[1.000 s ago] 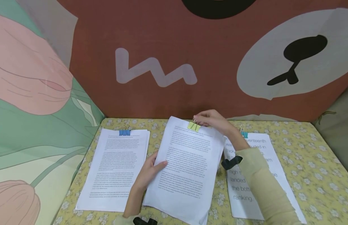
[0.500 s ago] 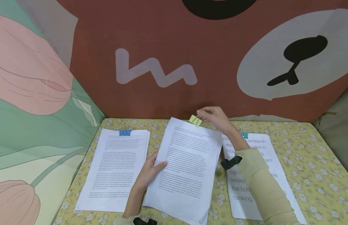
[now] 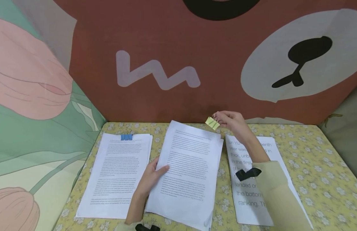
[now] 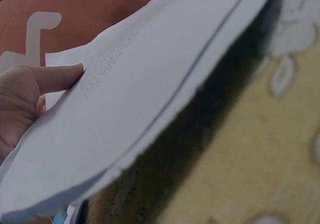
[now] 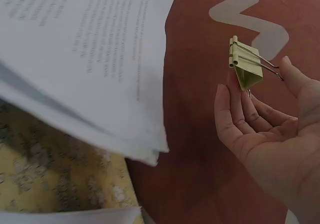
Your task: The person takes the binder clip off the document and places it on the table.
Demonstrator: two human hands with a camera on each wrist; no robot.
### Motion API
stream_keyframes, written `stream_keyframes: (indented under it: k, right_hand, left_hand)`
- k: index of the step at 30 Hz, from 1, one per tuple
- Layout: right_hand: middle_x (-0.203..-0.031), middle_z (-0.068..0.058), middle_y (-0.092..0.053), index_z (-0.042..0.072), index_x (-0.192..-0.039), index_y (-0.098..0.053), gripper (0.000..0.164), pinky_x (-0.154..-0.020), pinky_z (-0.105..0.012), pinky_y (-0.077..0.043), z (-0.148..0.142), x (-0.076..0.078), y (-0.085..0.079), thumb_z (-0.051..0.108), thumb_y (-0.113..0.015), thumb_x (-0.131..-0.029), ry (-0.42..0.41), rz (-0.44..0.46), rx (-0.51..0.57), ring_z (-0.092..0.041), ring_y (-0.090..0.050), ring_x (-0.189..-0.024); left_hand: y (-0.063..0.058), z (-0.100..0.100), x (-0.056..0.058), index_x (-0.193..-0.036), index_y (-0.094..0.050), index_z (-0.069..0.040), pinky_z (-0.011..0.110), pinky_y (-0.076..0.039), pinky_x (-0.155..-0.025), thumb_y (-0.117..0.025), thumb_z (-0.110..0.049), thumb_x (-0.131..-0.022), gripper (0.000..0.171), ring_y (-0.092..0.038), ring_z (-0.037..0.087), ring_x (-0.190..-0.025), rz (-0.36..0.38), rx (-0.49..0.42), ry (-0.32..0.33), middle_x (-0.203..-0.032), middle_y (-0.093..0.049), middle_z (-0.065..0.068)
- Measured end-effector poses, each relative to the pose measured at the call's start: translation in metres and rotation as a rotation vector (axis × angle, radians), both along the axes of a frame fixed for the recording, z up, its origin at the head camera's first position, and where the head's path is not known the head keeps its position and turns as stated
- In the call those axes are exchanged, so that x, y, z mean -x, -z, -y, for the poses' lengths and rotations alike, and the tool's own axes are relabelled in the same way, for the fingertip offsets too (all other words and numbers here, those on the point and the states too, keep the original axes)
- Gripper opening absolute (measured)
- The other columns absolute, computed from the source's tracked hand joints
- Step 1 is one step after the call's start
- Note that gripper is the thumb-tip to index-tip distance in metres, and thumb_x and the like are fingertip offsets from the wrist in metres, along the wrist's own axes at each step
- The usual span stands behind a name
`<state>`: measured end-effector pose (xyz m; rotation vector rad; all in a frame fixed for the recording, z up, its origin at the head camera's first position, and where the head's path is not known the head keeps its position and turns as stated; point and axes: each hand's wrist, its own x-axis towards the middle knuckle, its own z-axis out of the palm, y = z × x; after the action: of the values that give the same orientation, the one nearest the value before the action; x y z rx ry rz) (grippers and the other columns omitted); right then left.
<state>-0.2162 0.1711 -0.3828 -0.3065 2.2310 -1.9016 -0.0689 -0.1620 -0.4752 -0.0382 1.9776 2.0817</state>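
My left hand (image 3: 151, 177) grips the left edge of a stack of printed paper (image 3: 187, 173), thumb on top. In the left wrist view the stack is raised off the cloth on the near side, with its thumb (image 4: 60, 78) over the sheets. A yellow binder clip (image 3: 212, 123) is pinched by its wire handles in my right hand (image 3: 234, 125), just past the stack's top right corner and apart from the paper. In the right wrist view the clip (image 5: 246, 66) has nothing between its lips, and the fingers lie curled below it.
On the left lies another printed stack (image 3: 114, 176) with a blue binder clip (image 3: 126, 137) at its top. A large-print stack (image 3: 247, 192) lies on the right, partly under my right forearm. Flowered yellow cloth (image 3: 325, 179) covers the table, which meets a brown patterned wall (image 3: 155, 106).
The yellow clip has come off the top edge of the middle stack. My right hand has carried it up and to the right. My left hand keeps its hold on the paper.
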Motion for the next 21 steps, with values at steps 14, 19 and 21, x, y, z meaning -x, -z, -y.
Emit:
stream_keyframes:
  k: [14,19,21]
  right_hand:
    - [-0.127,-0.019,-0.067,-0.006,-0.139,-0.058,0.054,-0.094,-0.041,-0.057,-0.023,-0.05,0.033,0.035,-0.062,-0.105,-0.04,0.074,-0.136,-0.012,-0.067,-0.102]
    - [-0.123,-0.018,-0.07,-0.006,-0.139,-0.059,0.053,-0.093,-0.046,-0.057,-0.03,-0.066,0.041,0.033,-0.064,-0.104,-0.076,0.088,-0.194,-0.018,-0.068,-0.104]
    - [-0.121,-0.016,-0.071,-0.007,-0.139,-0.059,0.053,-0.092,-0.046,-0.057,-0.032,-0.072,0.044,0.032,-0.065,-0.104,-0.087,0.085,-0.203,-0.02,-0.068,-0.104]
  left_hand:
    - [0.001,0.002,0.001,-0.154,-0.047,-0.011,0.035,-0.063,-0.07,-0.059,-0.008,-0.103,0.053,-0.076,0.03,-0.084,0.042,0.015,-0.099,-0.111,-0.074,0.018]
    - [0.002,0.002,0.001,-0.153,-0.047,-0.01,0.035,-0.062,-0.071,-0.06,-0.008,-0.103,0.053,-0.075,0.03,-0.086,0.046,0.017,-0.107,-0.112,-0.073,0.018]
    - [0.002,0.002,0.001,-0.153,-0.048,-0.011,0.035,-0.062,-0.071,-0.06,-0.008,-0.103,0.052,-0.075,0.03,-0.086,0.048,0.017,-0.111,-0.113,-0.073,0.019]
